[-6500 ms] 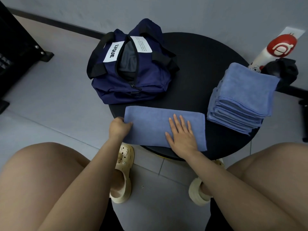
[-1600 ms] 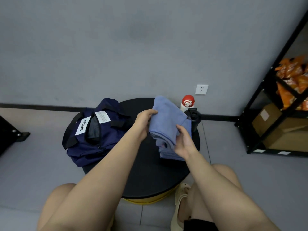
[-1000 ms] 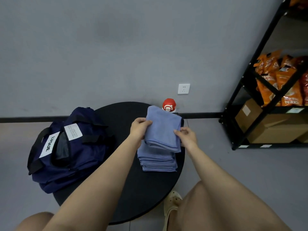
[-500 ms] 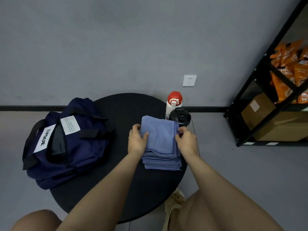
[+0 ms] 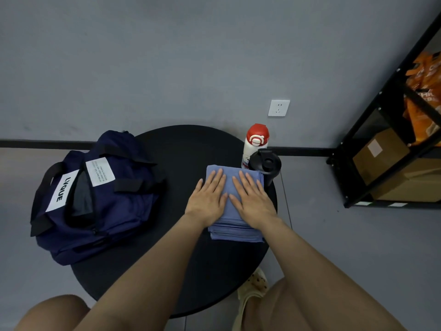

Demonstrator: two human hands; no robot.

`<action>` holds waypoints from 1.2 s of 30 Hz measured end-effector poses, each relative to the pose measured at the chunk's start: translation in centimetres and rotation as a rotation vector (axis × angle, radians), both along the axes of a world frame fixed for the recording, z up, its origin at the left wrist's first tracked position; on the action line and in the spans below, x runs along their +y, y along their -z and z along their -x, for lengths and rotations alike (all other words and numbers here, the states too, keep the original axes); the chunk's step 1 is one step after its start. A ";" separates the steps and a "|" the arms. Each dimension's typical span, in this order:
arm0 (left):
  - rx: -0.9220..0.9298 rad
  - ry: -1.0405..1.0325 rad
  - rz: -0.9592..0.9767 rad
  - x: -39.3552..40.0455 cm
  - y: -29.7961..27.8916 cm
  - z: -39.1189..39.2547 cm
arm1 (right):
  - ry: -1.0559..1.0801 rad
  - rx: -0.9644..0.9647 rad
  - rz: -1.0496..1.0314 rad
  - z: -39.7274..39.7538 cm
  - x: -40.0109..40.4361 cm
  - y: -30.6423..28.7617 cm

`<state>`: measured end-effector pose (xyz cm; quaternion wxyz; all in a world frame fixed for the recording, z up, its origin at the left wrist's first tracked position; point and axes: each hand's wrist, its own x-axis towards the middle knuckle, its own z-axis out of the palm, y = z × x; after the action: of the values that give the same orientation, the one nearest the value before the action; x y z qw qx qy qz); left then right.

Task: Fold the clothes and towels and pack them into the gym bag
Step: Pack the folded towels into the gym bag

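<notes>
While both hands lie flat on it, the towel stack (image 5: 235, 225) sits on the right side of the round black table (image 5: 176, 259), so most of the top towel is covered and only the far strip past the fingertips and the layered near edges under the wrists show. Left hand (image 5: 208, 197) and right hand (image 5: 251, 199) are side by side, fingers straight and together, pressing down, not gripping anything. Can't count the towels, the edges blur together.

Just past the right fingertips there's a black bottle (image 5: 265, 163), its lower part hidden behind the stack, and a white bottle with a red cap (image 5: 255, 144) right behind that. Well off to the left of the left fingers is the navy bag (image 5: 95, 201), unzipped, hanging partly over the table edge; the inside is just dark, can't tell what's in it. Far right, a black shelf (image 5: 386, 130) with a cardboard box and orange packets is cut off by the frame.
</notes>
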<state>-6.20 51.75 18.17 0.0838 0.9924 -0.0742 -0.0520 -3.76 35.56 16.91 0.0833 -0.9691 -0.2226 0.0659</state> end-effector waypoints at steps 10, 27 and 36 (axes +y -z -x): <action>0.029 -0.010 0.110 0.2 -0.6 0.4 | 0.017 0.034 -0.004 -0.1 0.2 -0.9; -0.015 -0.403 -0.005 17.4 -3.5 8.3 | -0.249 -0.005 -0.200 2.0 13.6 -5.7; 0.028 -0.678 -0.003 27.3 -3.2 10.2 | -0.343 0.065 -0.233 2.1 26.6 -6.0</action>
<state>-16.42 79.08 21.36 0.0956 0.9599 0.2610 -0.0349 -5.82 62.20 22.96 0.1894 -0.8982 -0.3877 0.0840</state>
